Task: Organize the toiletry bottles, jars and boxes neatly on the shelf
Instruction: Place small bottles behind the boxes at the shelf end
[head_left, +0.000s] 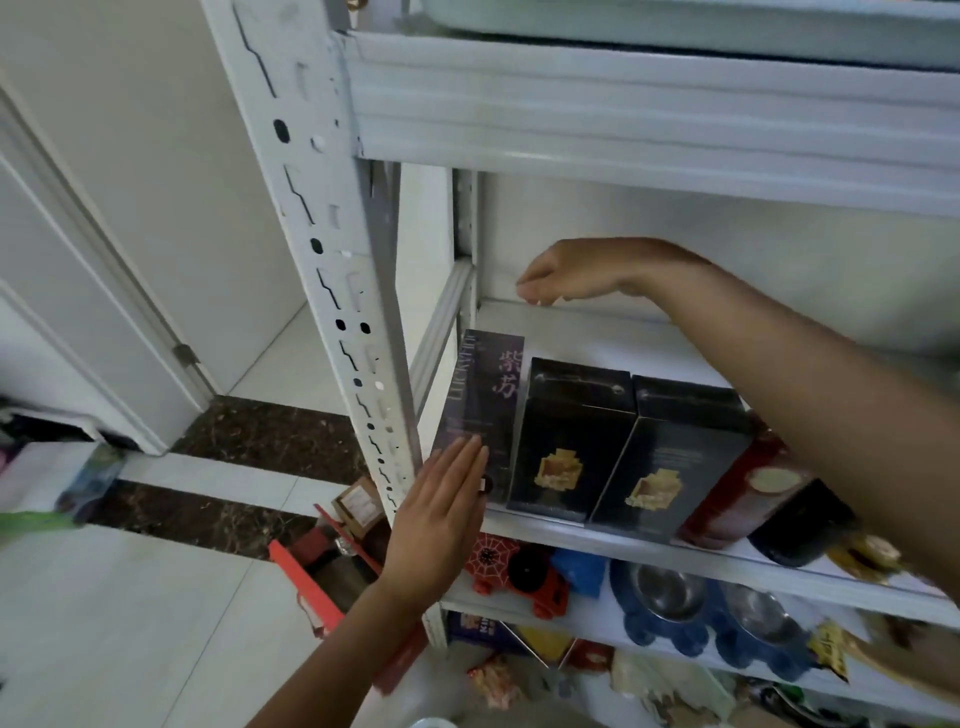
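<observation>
Tidying boxes on a shelf (597, 332).
Flat left hand (441, 514) is pressing purple box (483, 395); empty, loosely curled right hand (566, 275) is reaching behind, forearm risking knocking black boxes (571, 441) over.

Left hand (441, 512) presses flat fingers (466, 460) against a tall purple box (483, 405) on a white shelf (597, 338). Right hand (566, 273) hangs loosely behind it, beyond two black boxes (569, 447).

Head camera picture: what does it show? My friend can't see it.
A person's left hand presses flat against a tall purple box at the left end of a white shelf, beside two black boxes. The right hand reaches empty over them to the shelf's back.
</observation>
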